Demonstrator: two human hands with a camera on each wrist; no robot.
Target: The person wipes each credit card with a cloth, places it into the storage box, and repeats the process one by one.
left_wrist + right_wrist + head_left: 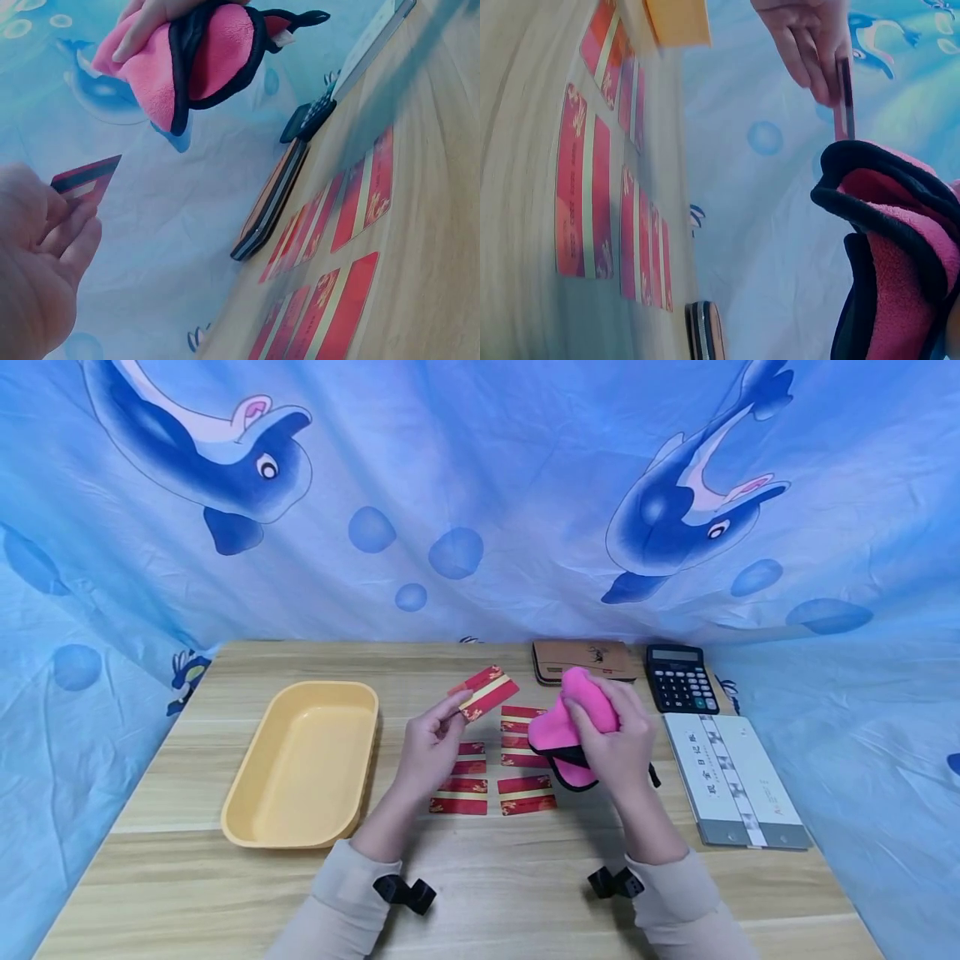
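My left hand pinches a red card with a gold stripe by its edge, held up above the table. In the left wrist view a dark stripe runs along the underside of that card. A folded pink cloth with black edging is bunched in my right hand, close to the right of the card. Below the hands, more red cards lie on the table in two columns, one of them at the lower left. The cloth overlaps part of the right column in the head view.
A yellow plastic tray stands to the left on the wooden table. Along the back lie a brown wallet and a black calculator. Pale notebooks lie at the right edge. A blue dolphin-print curtain hangs behind.
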